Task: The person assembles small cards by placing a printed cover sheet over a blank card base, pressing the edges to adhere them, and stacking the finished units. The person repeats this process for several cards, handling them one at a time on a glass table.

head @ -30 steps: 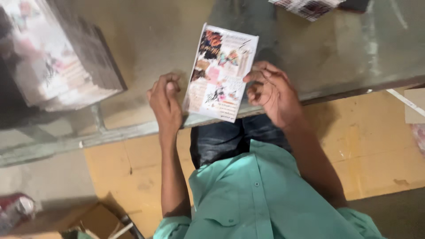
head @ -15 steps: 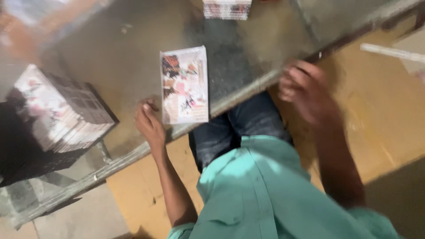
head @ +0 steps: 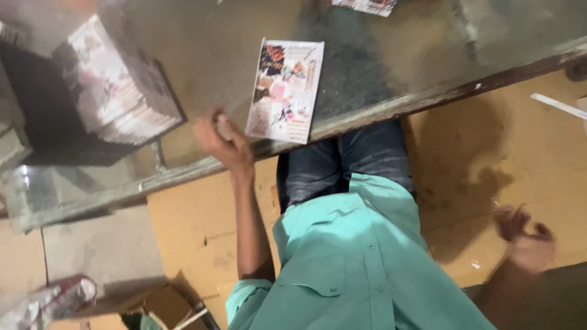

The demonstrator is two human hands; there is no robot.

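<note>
A flat printed card or booklet (head: pixel 285 90) with colourful pictures lies on the glass tabletop (head: pixel 391 55) near its front edge. My left hand (head: pixel 224 140) rests on that edge just left of the card, fingers curled, apparently holding nothing. My right hand (head: pixel 524 239) hangs low at the right, away from the table, above the brown floor, blurred, fingers loosely spread and holding nothing. I wear a green shirt and dark jeans.
A stack of printed cards (head: pixel 122 85) sits on the table at the left on a dark base. Another printed item (head: pixel 367 5) lies at the far top edge. A cardboard box (head: pixel 160 305) and a wrapped bundle (head: pixel 49 300) are on the floor at lower left.
My right hand left the card and swung down and to the right, off the table. My left hand stays at the table edge beside the card. The camera view has shifted.
</note>
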